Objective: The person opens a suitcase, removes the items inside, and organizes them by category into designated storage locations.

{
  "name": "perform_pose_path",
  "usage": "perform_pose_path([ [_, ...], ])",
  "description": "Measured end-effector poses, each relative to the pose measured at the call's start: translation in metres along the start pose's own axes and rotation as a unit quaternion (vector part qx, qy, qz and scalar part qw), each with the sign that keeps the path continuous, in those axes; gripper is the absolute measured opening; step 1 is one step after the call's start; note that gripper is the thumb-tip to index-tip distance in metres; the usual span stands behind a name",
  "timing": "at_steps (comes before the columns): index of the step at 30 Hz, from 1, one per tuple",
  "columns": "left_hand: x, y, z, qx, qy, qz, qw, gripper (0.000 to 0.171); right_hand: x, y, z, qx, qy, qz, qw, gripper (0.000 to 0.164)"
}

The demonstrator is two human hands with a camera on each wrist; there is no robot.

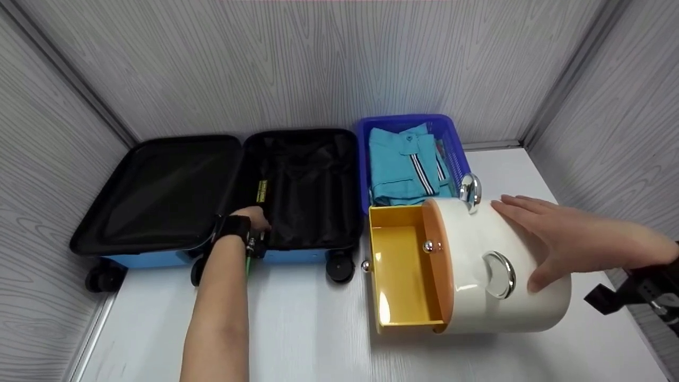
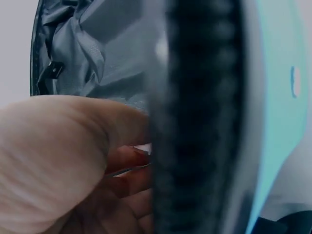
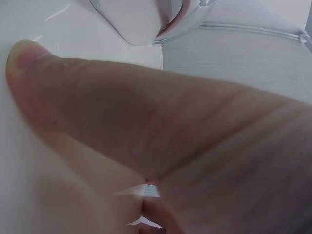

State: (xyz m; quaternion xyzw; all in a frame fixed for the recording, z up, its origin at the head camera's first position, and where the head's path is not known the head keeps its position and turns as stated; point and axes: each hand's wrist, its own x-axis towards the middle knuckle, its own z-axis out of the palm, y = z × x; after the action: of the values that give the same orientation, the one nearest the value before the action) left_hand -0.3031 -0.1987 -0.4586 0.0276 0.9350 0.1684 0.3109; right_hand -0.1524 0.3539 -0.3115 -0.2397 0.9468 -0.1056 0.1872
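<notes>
My left hand (image 1: 255,217) reaches into the open suitcase (image 1: 313,191), over the inner edge of its right half, beside a yellow label (image 1: 262,191). In the left wrist view its thumb (image 2: 122,122) bends over curled fingers; a small pale patch shows between them, and I cannot tell whether it is something held. My right hand (image 1: 551,239) lies with fingers spread on a glossy white rounded drawer box (image 1: 477,307), thumb against its surface. The box has chrome handles (image 1: 501,275) and an orange face; its yellow drawer (image 1: 400,270) is pulled out toward the left.
Behind the drawer box a blue plastic basket (image 1: 456,140) holds folded turquoise clothing (image 1: 398,164). The suitcase's left half (image 1: 164,191) lies flat beside the right half, with black wheels (image 1: 340,267) toward the front. Wood-grain panels (image 1: 297,63) wall in the white table (image 1: 302,318).
</notes>
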Motion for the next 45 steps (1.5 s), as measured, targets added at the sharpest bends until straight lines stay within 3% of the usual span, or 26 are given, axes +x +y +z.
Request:
perform_pose_path([
  [5, -0.001, -0.006, 0.002, -0.026, 0.026, -0.004, 0.9993, 0.032, 0.002, 0.0, 0.0, -0.001, -0.008, 0.004, 1.0, 0.136],
  [10, 0.003, -0.002, 0.002, -0.045, 0.058, 0.035, 0.9967, 0.042, 0.0, 0.0, 0.0, 0.001, -0.015, 0.014, 1.0, 0.136],
  [14, 0.006, 0.021, -0.004, -0.075, 0.118, 0.093, 0.9859, 0.019, 0.0, 0.001, -0.001, 0.002, -0.017, 0.024, 1.0, 0.136],
  [15, 0.005, 0.031, -0.006, -0.081, 0.134, 0.115, 0.981, 0.016, -0.001, 0.001, -0.001, 0.001, -0.017, 0.025, 1.0, 0.136],
  [17, -0.001, 0.055, -0.008, -0.09, 0.165, 0.168, 0.9677, 0.029, -0.001, 0.002, 0.0, -0.001, -0.015, 0.027, 1.0, 0.136],
  [22, -0.027, 0.128, 0.001, -0.07, 0.222, 0.297, 0.9261, 0.047, -0.002, 0.004, 0.0, -0.003, -0.012, 0.029, 0.999, 0.135],
  [26, -0.051, 0.179, 0.018, -0.028, 0.224, 0.387, 0.8939, 0.028, -0.001, 0.004, 0.0, 0.0, -0.013, 0.03, 0.999, 0.135],
  [29, -0.068, 0.204, 0.032, 0.019, 0.201, 0.428, 0.8809, 0.011, 0.0, 0.004, 0.001, 0.004, -0.013, 0.03, 0.999, 0.135],
  [33, -0.081, 0.22, 0.054, 0.104, 0.167, 0.448, 0.8724, 0.004, 0.001, 0.002, 0.002, 0.01, -0.008, 0.022, 1.0, 0.136],
  [39, -0.079, 0.229, 0.087, 0.226, 0.143, 0.447, 0.854, 0.004, 0.0, 0.0, 0.001, 0.016, -0.006, 0.023, 1.0, 0.133],
  [42, -0.077, 0.234, 0.099, 0.269, 0.131, 0.427, 0.8532, 0.009, 0.0, 0.0, 0.001, 0.013, -0.007, 0.026, 1.0, 0.134],
  [45, -0.075, 0.239, 0.106, 0.286, 0.117, 0.406, 0.8601, 0.012, 0.0, -0.001, 0.001, 0.01, -0.008, 0.03, 0.999, 0.134],
])
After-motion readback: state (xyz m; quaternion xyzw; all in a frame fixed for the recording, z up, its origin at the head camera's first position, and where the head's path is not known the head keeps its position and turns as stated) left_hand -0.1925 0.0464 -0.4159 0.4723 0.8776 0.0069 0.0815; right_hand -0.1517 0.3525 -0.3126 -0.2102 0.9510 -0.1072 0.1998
